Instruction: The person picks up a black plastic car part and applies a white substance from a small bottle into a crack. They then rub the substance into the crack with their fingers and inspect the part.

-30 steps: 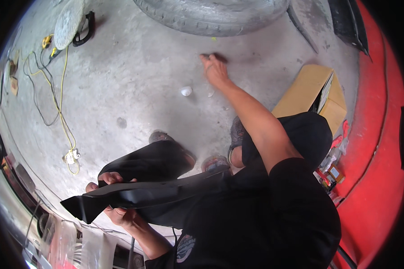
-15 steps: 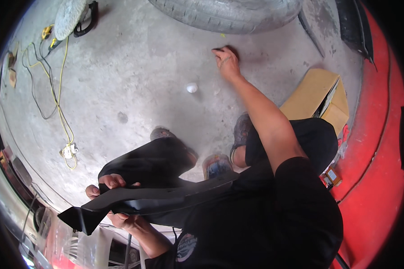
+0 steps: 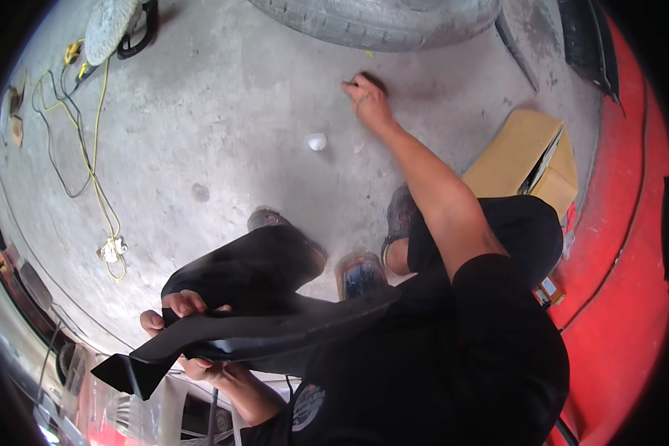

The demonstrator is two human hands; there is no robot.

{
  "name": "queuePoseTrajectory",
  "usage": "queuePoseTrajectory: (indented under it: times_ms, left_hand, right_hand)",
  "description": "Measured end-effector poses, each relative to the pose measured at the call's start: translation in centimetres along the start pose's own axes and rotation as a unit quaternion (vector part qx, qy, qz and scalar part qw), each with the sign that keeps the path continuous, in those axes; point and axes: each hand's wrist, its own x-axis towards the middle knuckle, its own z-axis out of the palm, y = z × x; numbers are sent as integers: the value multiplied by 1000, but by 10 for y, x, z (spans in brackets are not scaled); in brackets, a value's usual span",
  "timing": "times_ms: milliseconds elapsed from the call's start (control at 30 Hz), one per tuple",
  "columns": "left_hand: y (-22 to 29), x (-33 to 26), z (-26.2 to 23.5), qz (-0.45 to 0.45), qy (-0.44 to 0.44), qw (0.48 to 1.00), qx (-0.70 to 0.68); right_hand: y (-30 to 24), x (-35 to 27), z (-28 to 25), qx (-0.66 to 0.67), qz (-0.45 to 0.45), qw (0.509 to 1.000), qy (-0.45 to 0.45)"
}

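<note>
It was a car repair workshop: a bare, stained grey concrete floor (image 3: 223,149), a worn black rubber tyre (image 3: 379,22) lying on it, glossy red car bodywork (image 3: 632,245) alongside, a yellow power cable (image 3: 97,156) trailing across, and a round polishing machine (image 3: 111,26).

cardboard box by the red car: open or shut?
Open: the cardboard box has a flap lifted along its right side, showing a dark gap. Contents cannot be told.

Single head fisheye, looking steeply down at concrete floor (image 3: 223,134).
</note>
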Motion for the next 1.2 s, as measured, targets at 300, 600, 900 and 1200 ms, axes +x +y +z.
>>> queuePoseTrajectory:
  times_ms: [300,600,900,1200]
  left_hand:
    - [-1,-2,-6,7,2,999,-33]
    - [-2,-3,-11,9,-13,998,-69]
    - [-5,-4,-8,19,-6,994,-108]
    - [0,1,-11,0,7,998,-67]
  right_hand:
    - [-2,-13,8,-4,51,998,44]
    - [-20,-20,30,-13,80,996,30]
    - [-13,-14,25,4,45,998,39]
    - [18,-13,43,-13,-13,998,56]
